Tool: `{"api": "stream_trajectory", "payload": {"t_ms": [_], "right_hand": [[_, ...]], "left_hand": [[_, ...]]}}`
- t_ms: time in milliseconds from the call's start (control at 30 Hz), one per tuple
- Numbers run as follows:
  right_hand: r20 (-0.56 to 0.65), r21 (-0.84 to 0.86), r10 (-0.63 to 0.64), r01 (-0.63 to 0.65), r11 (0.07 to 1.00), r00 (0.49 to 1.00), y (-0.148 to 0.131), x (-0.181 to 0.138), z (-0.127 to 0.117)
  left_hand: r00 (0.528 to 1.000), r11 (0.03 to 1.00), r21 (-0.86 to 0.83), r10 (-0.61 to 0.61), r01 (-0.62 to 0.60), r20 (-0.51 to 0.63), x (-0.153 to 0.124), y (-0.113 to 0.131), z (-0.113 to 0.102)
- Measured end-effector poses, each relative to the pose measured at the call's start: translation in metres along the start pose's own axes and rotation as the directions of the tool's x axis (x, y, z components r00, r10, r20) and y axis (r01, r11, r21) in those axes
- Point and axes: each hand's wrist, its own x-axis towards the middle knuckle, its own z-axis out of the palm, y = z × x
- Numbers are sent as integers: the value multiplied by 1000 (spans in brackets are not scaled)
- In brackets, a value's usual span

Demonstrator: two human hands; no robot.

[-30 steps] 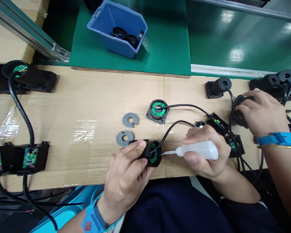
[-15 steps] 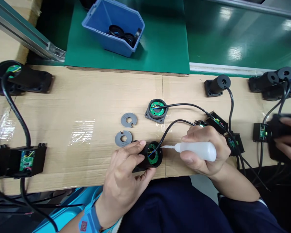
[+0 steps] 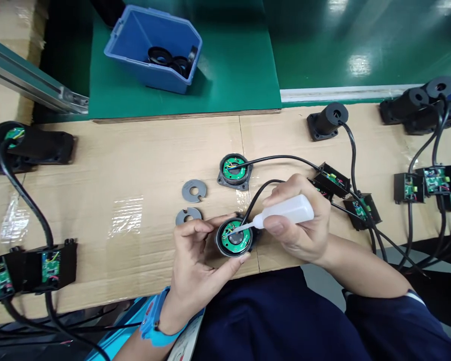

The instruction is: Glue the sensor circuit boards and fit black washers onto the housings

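White, plain-sided bottle (image 3: 291,210) clamped in right fingers (image 3: 278,226), black-rimmed unit (image 3: 236,244) in left fingers (image 3: 195,228).

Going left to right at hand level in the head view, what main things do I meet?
Cabled black box → left hand → round black housing it holds → white squeeze bottle → right hand gripping it → black box just past that hand.
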Motion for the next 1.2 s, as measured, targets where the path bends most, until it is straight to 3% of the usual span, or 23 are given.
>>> {"api": "stream_trajectory", "payload": {"t_ms": [133, 367, 833, 1033, 1133, 1200], "right_hand": [[39, 27, 10, -11, 1000, 999, -1, 2, 0], [15, -5, -78, 78, 997, 997, -2, 6, 4], [-14, -3, -51, 51, 999, 999, -1, 7, 1], [-163, -66, -11, 0, 998, 987, -3, 12, -6], [-289, 24, 84, -80, 996, 954, 2, 19, -12], [-331, 100, 137, -110, 989, 934, 5, 26, -16]], "left_hand": [[1000, 1000, -27, 6, -6, 11, 1, 1, 1], [1000, 997, -73, -8, 9, 19, 2, 0, 2], [999, 994, -107, -10, 15, 43, 1, 3, 1], [997, 1000, 11, 16, -17, 69, -3, -17, -3], [983, 997, 60, 46, -57, 178, 4, -21, -18], [983, 994, 83, 50, -66, 177, 21, -16, -29]]}}
